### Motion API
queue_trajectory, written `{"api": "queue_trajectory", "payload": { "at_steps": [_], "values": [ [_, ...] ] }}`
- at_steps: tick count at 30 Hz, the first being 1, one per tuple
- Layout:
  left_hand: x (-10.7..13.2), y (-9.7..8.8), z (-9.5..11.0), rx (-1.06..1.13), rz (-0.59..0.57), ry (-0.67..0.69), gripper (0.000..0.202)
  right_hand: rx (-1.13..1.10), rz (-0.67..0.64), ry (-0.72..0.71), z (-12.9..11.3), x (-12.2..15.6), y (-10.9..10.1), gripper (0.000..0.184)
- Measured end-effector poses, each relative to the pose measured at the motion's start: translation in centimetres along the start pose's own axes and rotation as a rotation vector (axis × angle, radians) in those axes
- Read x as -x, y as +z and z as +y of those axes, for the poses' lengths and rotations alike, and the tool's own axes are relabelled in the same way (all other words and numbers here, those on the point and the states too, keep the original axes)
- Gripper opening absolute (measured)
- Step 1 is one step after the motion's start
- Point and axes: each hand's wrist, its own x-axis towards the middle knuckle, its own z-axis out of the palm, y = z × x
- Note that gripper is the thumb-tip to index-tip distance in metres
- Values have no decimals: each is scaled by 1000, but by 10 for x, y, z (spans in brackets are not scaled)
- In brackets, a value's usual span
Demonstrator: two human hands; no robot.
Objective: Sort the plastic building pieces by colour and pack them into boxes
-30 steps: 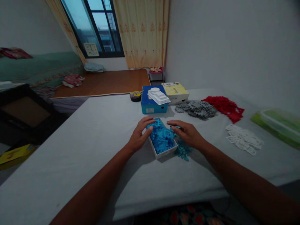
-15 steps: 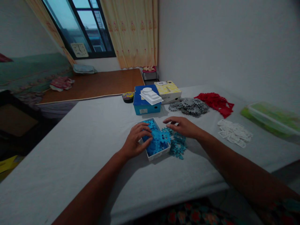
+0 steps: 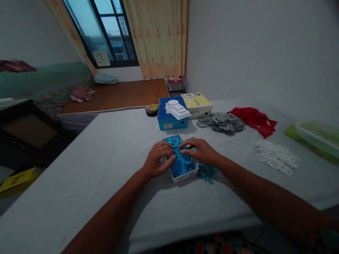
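Note:
A small white tray (image 3: 185,175) lies on the grey table (image 3: 106,148) and is full of blue puzzle pieces (image 3: 182,163). My left hand (image 3: 157,160) rests on the tray's left side with its fingers curled over the pieces. My right hand (image 3: 200,150) reaches in from the right, fingers pressed down flat on the blue pieces in the tray. More loose blue pieces (image 3: 206,171) lie on the table just right of the tray, partly under my right wrist.
Behind the tray stand a blue box (image 3: 171,120) with stacked white parts (image 3: 177,108), a yellow-white box (image 3: 197,103) and a small round tin (image 3: 152,109). Grey pieces (image 3: 222,122), red pieces (image 3: 253,119) and white pieces (image 3: 278,157) lie right, a green lidded container (image 3: 315,135) far right.
My right hand has moved left from the loose pieces beside the tray onto the blue pieces inside it. My left hand stays on the tray's left side.

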Motion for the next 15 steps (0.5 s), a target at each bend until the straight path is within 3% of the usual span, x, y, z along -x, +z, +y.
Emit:
{"api": "queue_trajectory", "payload": {
  "at_steps": [4,9,12,15],
  "values": [
    [0,-2,0,14,54,3,10,192,177,-26,9,5,8,22],
    [1,6,3,-15,-51,41,5,324,31,-169,9,7,10,19],
    [2,10,2,-24,-38,13,5,370,156,-158,6,-16,-4,20],
    [3,11,-4,-5,98,-54,11,480,283,-144,6,-61,-25,26]
  ]
}}
